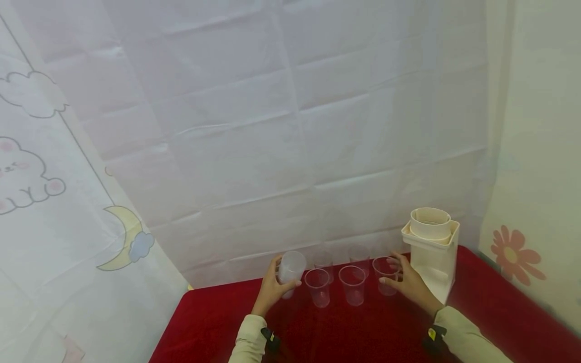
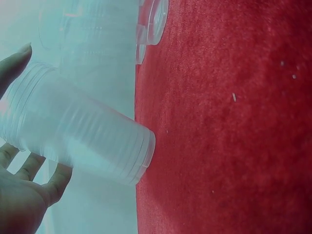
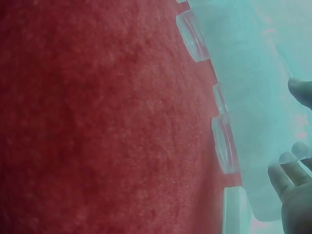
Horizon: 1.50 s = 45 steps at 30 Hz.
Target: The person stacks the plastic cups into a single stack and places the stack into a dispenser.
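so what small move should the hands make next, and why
Probably the left hand should straighten the stack of nested clear plastic cups it holds: the left wrist view shows that stack leaning, while the single clear plastic cup beside it stands upright on the red cloth.

Creased wall sheets (image 1: 295,126) (one printed with a moon (image 1: 132,227)) suggest a makeshift booth.
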Available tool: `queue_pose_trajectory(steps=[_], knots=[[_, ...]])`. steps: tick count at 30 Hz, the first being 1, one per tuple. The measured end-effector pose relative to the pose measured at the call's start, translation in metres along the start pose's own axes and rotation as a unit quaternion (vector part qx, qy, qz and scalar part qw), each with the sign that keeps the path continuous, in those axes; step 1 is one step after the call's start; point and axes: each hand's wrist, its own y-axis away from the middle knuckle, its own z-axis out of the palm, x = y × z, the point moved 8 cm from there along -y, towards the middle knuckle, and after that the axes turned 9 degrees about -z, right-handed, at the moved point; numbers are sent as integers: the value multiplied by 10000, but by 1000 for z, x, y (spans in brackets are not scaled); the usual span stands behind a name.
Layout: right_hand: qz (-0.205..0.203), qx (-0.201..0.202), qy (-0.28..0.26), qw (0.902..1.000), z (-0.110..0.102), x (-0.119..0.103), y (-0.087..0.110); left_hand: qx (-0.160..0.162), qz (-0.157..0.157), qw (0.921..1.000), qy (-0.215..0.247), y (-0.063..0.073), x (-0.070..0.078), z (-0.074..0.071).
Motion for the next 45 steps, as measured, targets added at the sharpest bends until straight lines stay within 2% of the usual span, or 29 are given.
queue_pose_trajectory(steps=[11, 15, 18, 21, 29, 37, 45], knots=[[-28, -2, 150, 9999, 0, -1, -2, 35, 97, 9999, -58, -3, -2, 0], [9, -4, 108, 9999, 1, -3, -3, 165, 136, 9997, -80, -10, -21, 3], [21, -5, 50, 10000, 1, -5, -3, 208, 55, 9997, -123, -15, -37, 5], [-19, -5, 26, 10000, 1, -8, -3, 141, -4, 9998, -115, -17, -43, 5], [-188, 86, 119, 9997, -1, -13, -10, 81, -9, 9999, -88, -17, -44, 4], [-244, 14, 89, 9997, -3, -27, -16, 109, 52, 9999, -57, -18, -42, 4], [-415, 66, 212, 9989, -6, -35, -23, 83, -76, 9999, -71, -17, -44, 4]])
